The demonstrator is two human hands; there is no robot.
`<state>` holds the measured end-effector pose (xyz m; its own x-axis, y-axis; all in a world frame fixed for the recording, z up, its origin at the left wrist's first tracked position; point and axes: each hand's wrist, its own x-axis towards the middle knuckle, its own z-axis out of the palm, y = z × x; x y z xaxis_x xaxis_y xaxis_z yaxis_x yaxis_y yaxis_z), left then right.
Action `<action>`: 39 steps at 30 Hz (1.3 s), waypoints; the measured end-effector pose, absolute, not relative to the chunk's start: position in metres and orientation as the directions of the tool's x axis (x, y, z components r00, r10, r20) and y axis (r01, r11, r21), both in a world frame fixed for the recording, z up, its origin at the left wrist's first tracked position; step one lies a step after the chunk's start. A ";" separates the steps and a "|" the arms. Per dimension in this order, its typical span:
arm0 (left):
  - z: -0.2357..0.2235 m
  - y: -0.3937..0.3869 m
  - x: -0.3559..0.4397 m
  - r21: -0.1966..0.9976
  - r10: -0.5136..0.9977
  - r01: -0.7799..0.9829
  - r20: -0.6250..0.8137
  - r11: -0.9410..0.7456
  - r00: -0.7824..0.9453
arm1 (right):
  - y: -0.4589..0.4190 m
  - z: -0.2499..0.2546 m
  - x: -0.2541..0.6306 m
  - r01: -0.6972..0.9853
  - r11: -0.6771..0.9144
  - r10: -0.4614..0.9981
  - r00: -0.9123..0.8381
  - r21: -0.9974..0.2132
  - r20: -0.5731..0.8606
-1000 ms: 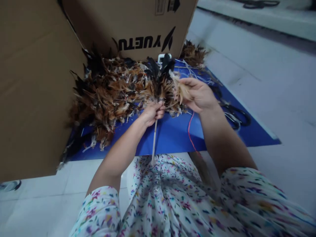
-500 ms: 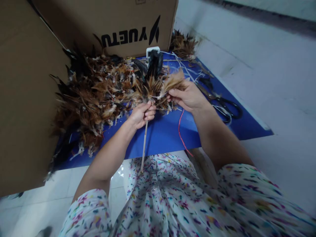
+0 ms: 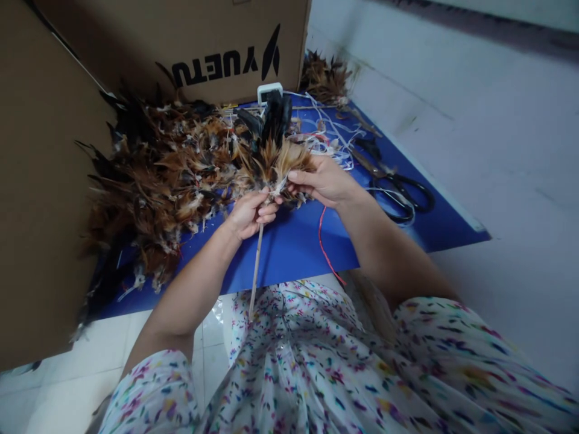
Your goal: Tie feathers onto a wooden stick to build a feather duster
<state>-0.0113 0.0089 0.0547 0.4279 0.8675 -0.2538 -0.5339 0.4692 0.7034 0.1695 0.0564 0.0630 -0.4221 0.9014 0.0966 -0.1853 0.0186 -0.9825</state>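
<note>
My left hand (image 3: 254, 212) is closed round a thin stick (image 3: 256, 265) at the base of a bunch of brown and black feathers (image 3: 275, 126). The stick's lower end points down toward my lap. Close by on the right, my right hand (image 3: 323, 181) pinches a small tuft of light-brown feathers (image 3: 292, 160) by its pale quill ends, against the side of the bunch. A red string (image 3: 322, 241) hangs below my right hand over the table's front edge; its upper end is hidden.
A large heap of brown feathers (image 3: 172, 175) covers the left of the blue table (image 3: 294, 241). Black-handled scissors (image 3: 402, 193) and white strips (image 3: 335, 135) lie right. Cardboard boxes (image 3: 149, 36) stand behind and left. A small white device (image 3: 270, 91) and more feathers (image 3: 325, 78) are at the back.
My right hand has moved left, bringing its feather tuft from beside the bunch up against it. My left hand keeps its grip on the stick. The view has shifted slightly.
</note>
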 end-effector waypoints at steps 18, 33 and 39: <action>0.057 0.006 -0.010 0.709 0.843 -0.501 -0.253 0.495 0.474 | 0.057 0.055 0.159 -0.089 0.171 0.914 -0.357 -0.981 0.191; 0.064 0.003 -0.009 0.722 0.856 -0.492 -0.281 0.486 0.434 | 0.063 0.045 0.151 0.032 0.355 0.892 -0.309 -0.934 0.329; 0.063 0.004 -0.010 0.710 0.858 -0.509 -0.280 0.486 0.430 | 0.058 0.046 0.146 -0.054 0.240 0.921 -0.303 -0.969 0.245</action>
<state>-0.0095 0.0037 0.0627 0.4298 0.8585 -0.2797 -0.5090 0.4863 0.7103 0.1465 0.0583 0.0455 -0.3028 0.9210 0.2450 -0.0540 0.2400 -0.9693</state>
